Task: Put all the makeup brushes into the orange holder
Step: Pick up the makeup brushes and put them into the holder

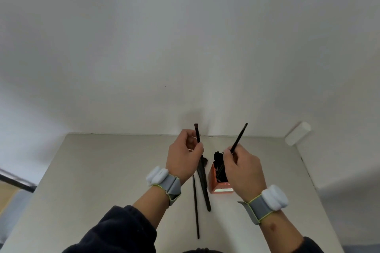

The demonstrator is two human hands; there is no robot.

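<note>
The orange holder [213, 181] stands on the table near its middle, with several black brushes inside it. My left hand [184, 158] is shut on a thin black brush [197, 131] that points upward, bristles on top. My right hand [242, 168] grips another slim black brush [239, 136], slanted up to the right, just above the holder. Two more brushes lie flat on the table to the left of the holder: a thick one [204, 189] and a thin one [195, 207]. My right hand hides part of the holder's opening.
The grey table [102, 181] meets a white wall at its far edge. A white block [297, 134] sits at the far right corner. Both wrists carry grey bands with white pods. The table's right edge runs close to the right arm.
</note>
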